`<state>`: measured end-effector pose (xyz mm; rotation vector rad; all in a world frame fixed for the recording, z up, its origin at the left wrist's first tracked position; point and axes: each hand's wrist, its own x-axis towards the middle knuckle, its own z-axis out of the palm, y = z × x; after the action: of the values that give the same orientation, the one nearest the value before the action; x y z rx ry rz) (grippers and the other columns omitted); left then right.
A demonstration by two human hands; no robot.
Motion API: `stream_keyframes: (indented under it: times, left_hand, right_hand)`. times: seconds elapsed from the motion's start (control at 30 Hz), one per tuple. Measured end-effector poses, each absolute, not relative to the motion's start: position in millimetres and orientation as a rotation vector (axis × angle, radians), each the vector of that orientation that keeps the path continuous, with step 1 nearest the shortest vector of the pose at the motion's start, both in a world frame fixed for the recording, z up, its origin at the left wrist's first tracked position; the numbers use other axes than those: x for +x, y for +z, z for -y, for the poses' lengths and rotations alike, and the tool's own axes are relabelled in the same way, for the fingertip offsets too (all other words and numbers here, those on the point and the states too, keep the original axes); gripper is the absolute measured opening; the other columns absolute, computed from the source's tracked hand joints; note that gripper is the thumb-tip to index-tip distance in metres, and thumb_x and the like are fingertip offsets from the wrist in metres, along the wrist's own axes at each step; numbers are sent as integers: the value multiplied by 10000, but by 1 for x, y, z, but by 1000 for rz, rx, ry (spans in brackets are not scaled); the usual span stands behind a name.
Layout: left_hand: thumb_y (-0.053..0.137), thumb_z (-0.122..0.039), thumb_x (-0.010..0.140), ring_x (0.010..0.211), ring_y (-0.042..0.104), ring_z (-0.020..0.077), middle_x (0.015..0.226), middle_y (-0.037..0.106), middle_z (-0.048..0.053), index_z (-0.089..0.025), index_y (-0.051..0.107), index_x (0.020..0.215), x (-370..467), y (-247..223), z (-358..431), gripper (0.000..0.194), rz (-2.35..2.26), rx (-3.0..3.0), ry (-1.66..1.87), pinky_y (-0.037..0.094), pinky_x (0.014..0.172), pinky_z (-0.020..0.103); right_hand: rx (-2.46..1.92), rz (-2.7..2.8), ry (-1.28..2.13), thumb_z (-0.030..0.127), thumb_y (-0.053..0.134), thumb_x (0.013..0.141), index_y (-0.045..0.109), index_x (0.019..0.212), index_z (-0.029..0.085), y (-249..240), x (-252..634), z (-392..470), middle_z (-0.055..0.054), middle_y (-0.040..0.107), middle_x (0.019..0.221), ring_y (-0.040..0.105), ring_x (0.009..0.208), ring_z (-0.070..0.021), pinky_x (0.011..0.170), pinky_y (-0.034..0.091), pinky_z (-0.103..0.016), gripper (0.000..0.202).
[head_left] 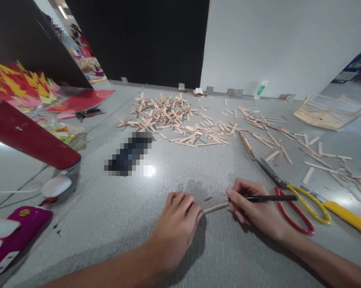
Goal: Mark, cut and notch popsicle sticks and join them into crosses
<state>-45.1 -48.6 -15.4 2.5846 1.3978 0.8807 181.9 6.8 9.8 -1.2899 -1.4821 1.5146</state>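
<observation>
A thin wooden stick [216, 208] lies between my two hands, low in the middle of the head view. My left hand [180, 218] is closed on its left end, fingers curled down toward the table. In my right hand [255, 204] is a slim black pen [272, 198], pinched near its left end, close to the stick's right end. Whether the pen's tip touches the stick I cannot tell. Just above the stick lies a small dark sliver [208, 199]. Scissors [284, 185] with one red and one yellow handle lie open beside my right hand.
Loose wooden sticks [165, 112] are heaped at the back. A yellow-handled cutter [345, 216] lies right, below a small wooden frame [324, 116]. A blurred dark object [129, 154] lies left of centre. A red tube [33, 132], white mouse-like device [56, 185] and purple power strip [21, 232] occupy the left.
</observation>
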Motion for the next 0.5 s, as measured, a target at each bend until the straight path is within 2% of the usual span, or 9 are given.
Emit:
stream_keyframes:
  times: [0.2, 0.3, 0.4, 0.5]
  left_hand:
    - [419, -162, 1104, 880, 586, 222, 1004, 714, 80, -123, 664, 1167, -46, -11, 49, 256, -1411, 2544, 915, 491, 787, 379]
    - [437, -172, 1098, 950, 632, 237, 1086, 742, 114, -76, 668, 1214, -46, -9, 55, 275, -1208, 2619, 948, 538, 846, 390]
    - [460, -159, 1084, 1060, 663, 263, 1174, 755, 143, -35, 676, 1229, -45, -11, 61, 288, -1068, 2693, 943, 560, 949, 417]
    - [470, -145, 1075, 1098, 671, 278, 1221, 750, 157, -22, 682, 1239, -45, -14, 63, 295, -1057, 2744, 904, 572, 982, 439]
  right_hand:
    - [-1312, 1417, 1475, 510, 810, 866, 596, 698, 191, 10, 184, -6, 39, 601, 478, 466, 345, -62, 340, 334, -152, 419]
    - [-1304, 1402, 1461, 525, 837, 835, 596, 741, 197, 8, 184, -6, 42, 613, 517, 517, 395, -75, 390, 406, -168, 417]
    - [-1289, 1435, 1499, 535, 793, 880, 582, 712, 193, 7, 184, -6, 33, 619, 529, 498, 381, -69, 378, 394, -174, 435]
    - [-1300, 1543, 1568, 461, 798, 900, 598, 715, 185, 6, 183, -1, 44, 597, 504, 483, 392, -67, 397, 376, -172, 388]
